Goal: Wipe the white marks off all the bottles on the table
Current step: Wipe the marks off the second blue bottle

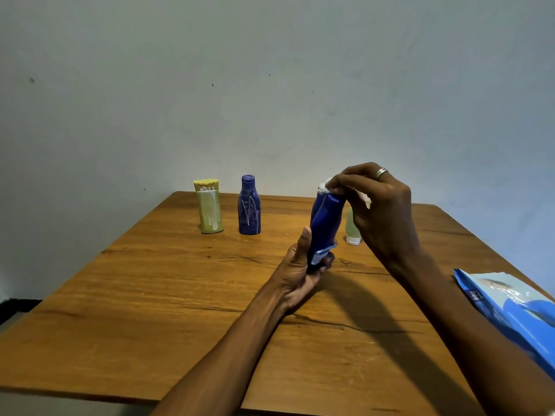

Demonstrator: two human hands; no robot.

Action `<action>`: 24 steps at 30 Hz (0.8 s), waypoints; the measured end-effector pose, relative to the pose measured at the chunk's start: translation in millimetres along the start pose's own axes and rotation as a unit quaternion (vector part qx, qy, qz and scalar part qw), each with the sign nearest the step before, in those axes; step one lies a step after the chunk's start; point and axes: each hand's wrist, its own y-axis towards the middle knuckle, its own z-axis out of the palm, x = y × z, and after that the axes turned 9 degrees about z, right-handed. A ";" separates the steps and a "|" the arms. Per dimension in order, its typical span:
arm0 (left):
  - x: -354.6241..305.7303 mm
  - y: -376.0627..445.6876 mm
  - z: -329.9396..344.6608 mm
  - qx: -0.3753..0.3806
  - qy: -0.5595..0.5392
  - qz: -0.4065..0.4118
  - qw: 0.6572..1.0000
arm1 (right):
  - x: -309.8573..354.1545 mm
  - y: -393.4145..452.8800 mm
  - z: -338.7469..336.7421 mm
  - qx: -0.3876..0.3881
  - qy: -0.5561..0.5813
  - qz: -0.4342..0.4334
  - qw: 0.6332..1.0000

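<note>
We hold the dark blue plastic bottle (326, 223) up over the brown wooden surface (180, 310), our left hand (303, 265) wrapped round its low end and our right hand (375, 205) pinching a small white wipe (323, 189) on its top end. We think the job is only begun: left of it, a yellow-green bottle (208, 210) and a second blue bottle (249, 205) show white scribbles, and a pale bottle (352, 229) just behind is mostly hidden. A blue wipes pack (510, 310) lies right of it, and a plain grey wall (270, 85) stands behind.
</note>
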 end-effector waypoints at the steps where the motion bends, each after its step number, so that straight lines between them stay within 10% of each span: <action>1: 0.0 0.7 -0.6 -0.005 -0.004 -0.001 1.000 | 1.2 -4.1 1.4 -0.006 -0.005 -0.011 1.000; 14: -2.6 2.1 -6.6 0.043 0.079 -0.009 0.996 | -7.2 -37.8 19.5 -0.103 0.018 0.072 0.992; 24: -7.6 1.4 -10.8 -0.039 0.140 0.041 0.988 | -10.2 -78.5 44.3 0.042 0.083 0.099 0.991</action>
